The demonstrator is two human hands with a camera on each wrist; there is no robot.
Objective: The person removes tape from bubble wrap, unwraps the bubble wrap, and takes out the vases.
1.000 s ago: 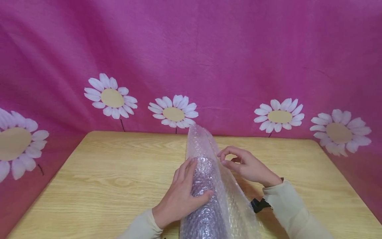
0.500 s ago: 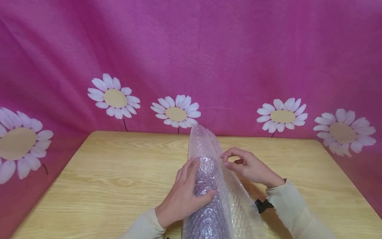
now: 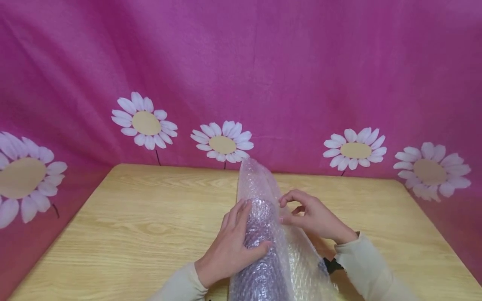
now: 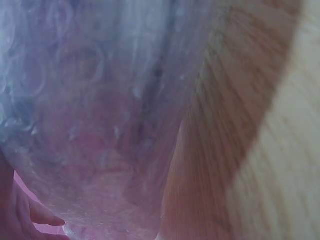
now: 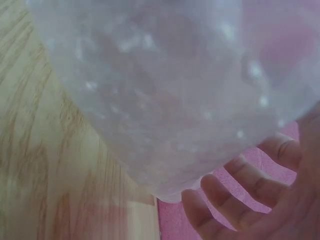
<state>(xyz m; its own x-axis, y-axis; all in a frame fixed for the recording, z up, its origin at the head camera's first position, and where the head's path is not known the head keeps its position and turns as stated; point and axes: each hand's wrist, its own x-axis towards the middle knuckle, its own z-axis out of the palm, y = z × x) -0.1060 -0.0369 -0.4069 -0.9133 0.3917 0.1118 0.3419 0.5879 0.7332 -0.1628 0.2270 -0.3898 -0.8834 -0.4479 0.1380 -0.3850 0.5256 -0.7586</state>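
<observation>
A bundle of clear bubble wrap [image 3: 261, 259] lies lengthwise in front of me, with something purplish showing through its layers. My left hand [image 3: 226, 253] rests on the bundle's left side, fingers fairly straight along it and thumb lying over the top. At the upper right edge of the wrap is my right hand [image 3: 312, 215], its index finger bent and its thumb tip a little apart from it, both overlapping the wrap. In the right wrist view several fingers [image 5: 240, 195] are spread loosely by the wrap's edge. The left wrist view is mostly filled by the purplish bundle [image 4: 95, 105].
A loose flap of wrap [image 3: 308, 263] slopes down on the bundle's right. The far pointed end [image 3: 250, 169] reaches the back of the wooden table [image 3: 158, 221]. Behind the table hangs a magenta cloth [image 3: 282, 83] with white daisies. A black strap [image 3: 333, 265] shows below the right sleeve.
The right hand has moved slightly down, and its thumb and index fingertip stand farther apart than before. The left hand has kept its place on the bundle.
</observation>
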